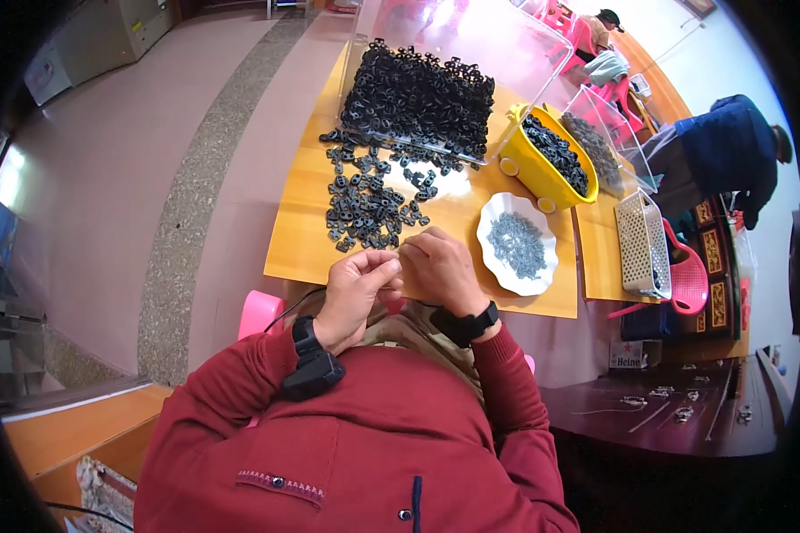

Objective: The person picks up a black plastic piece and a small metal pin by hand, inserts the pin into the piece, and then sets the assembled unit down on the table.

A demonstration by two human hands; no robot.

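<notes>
My left hand (354, 291) and my right hand (444, 271) meet at the near edge of the wooden table (307, 253), fingertips almost touching. Both are closed in a pinch; anything between the fingers is too small or hidden to make out. Just beyond them lies a loose heap of small black plastic parts (363, 211). It runs back to a clear box (533, 102), where many more black parts (418, 99) are piled. To the right of my right hand sits a scalloped white dish (535, 284) holding small, greyish translucent pieces (516, 244).
A yellow wheeled tub (531, 167) of dark parts stands at the right, beside another clear box (629, 169) of greyish parts. Farther right are a white perforated basket (640, 240) and a pink chair (689, 280). A person in dark blue (724, 151) bends nearby; another person (596, 35) sits farther back.
</notes>
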